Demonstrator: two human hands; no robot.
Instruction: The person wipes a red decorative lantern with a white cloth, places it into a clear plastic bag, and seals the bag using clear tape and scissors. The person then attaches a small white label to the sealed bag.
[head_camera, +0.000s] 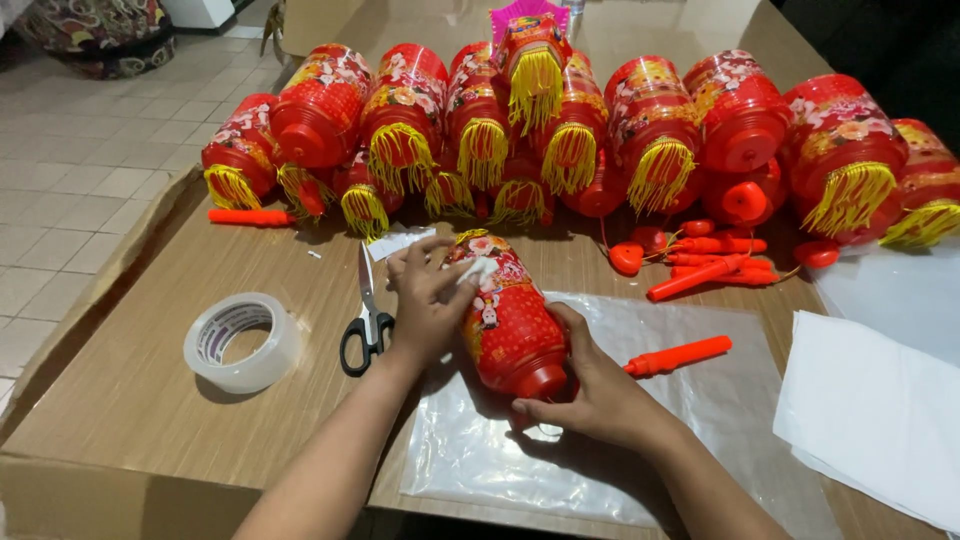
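near the front middle of the cardboard-covered worktop (150, 400), a red lantern (505, 320) lies tilted over a clear plastic sheet (640, 330). right hand (595, 395) cups its round base, fingers closed around it. left hand (425, 300) presses a white scrap (478, 268) against its upper end, fingers pinched narrow. judging by this, wiping or sticking is under way; turning the lantern steadily seems needed. scissors (368, 325) and tape roll (242, 342) lie toward the left edge.

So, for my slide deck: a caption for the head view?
Both hands hold a red lantern over clear plastic.
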